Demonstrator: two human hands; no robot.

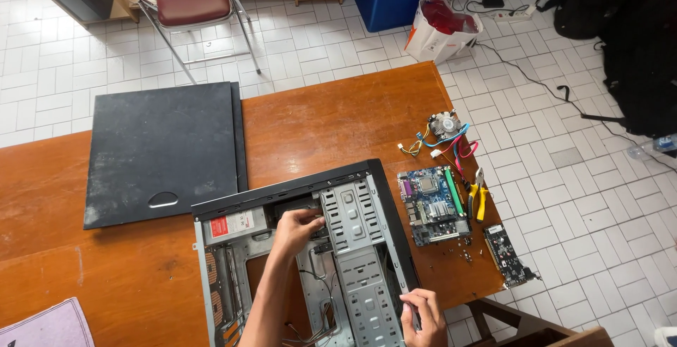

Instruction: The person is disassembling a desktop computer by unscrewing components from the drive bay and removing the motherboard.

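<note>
From the head camera, an open computer case [352, 248] of bare grey sheet metal with a black front edge lies on its side on a worn orange-brown wooden table [317, 118]. Its long axis runs from the near table edge away toward the upper left. The left hand [297, 226] reaches inside, fingers curled around a dark part near the drive bays. The right hand [423, 313] grips the case's near right edge, fingers closed over the rim. A silver box with a red-and-white label [229, 226] sits in the case's far left corner. Two flat black side panels [163, 151] lie stacked to the left. On the right lie a blue circuit board [431, 206], yellow-handled pliers [480, 196], a loose cooling fan [444, 124] and a dark expansion card [509, 254].
</note>
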